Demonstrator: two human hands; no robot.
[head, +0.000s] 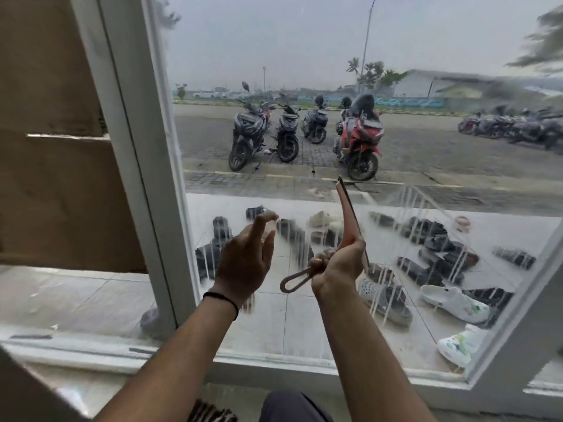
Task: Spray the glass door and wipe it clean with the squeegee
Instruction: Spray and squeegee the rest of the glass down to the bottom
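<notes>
Two grips | right clasps squeegee | left loose | glass door streaked

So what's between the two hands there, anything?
Nothing solid: in the head view only wet, streaked glass door shows between the empty left hand and the right hand gripping the squeegee.
</notes>
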